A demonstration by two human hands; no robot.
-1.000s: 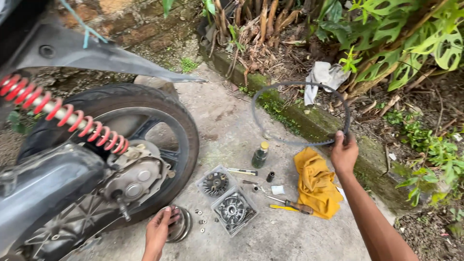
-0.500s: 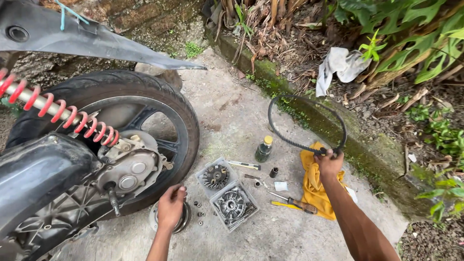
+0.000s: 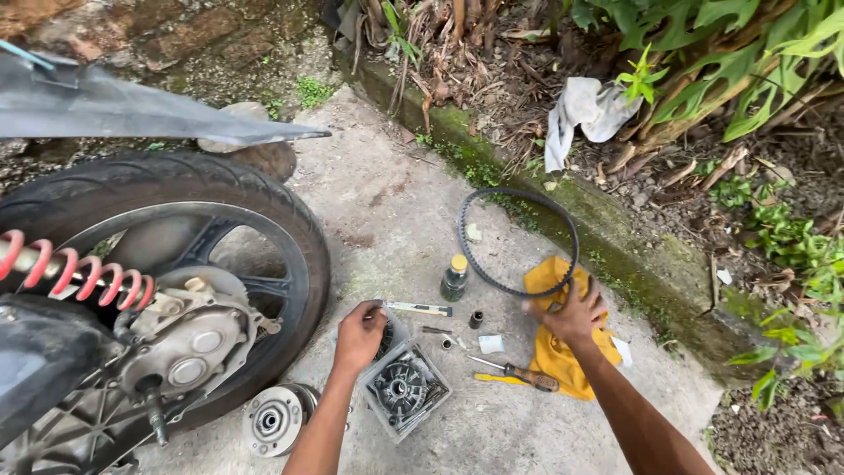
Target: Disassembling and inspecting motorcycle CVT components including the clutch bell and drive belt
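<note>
Nearest to me, left of the square tray (image 3: 440, 378) with a round clutch part in it, a grey pulley drum (image 3: 272, 420) lies flat on the concrete floor (image 3: 387, 202). My left hand (image 3: 359, 334) is just behind the tray, over a second finned disc (image 3: 388, 338). The fingers are curled down on its edge, but I cannot tell if they really grip it or only touch it.

Right of the tray lies a screwdriver (image 3: 519, 376), its yellow handle toward the tray, and beside it a yellow cloth (image 3: 558, 356). Above this cloth is my right hand (image 3: 576, 312), with fingers closed on the lower part of the black drive belt (image 3: 517, 191). The belt stands up as an open loop behind the hand, off the floor, and a small dark bottle (image 3: 454, 277) stands behind the tray, near the loop.

I judge the step as handling the loose belt while the other hand goes to the disc. Any next move asks a firm hold, so the loop does not twist or knock the bottle.

Far left of the tray is the rear wheel (image 3: 290, 220) with the red spring (image 3: 88, 273); far behind, a white rag (image 3: 585, 110) lies among plants
</note>
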